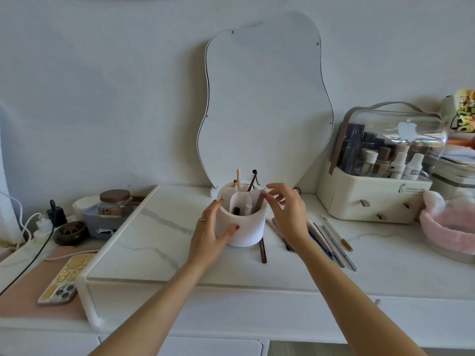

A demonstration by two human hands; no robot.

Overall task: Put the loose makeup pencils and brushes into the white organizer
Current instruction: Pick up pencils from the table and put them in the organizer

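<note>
Left hand (209,231) grips the white organizer (241,222) on the worktop (154,227), fingers curled round its wall. Right hand (288,211) pinches a brown pencil (259,205) standing in the organizer. Loose pencils (331,240) lie just right.

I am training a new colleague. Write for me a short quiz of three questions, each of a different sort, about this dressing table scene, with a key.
1. True or false: the left hand grips the white organizer.
2. Where do the loose pencils lie? A) on the phone B) right of the organizer C) inside the storage case
3. Fill in: the right hand pinches a ____ at the organizer's rim.

Key: 1 true; 2 B; 3 pencil.
</note>
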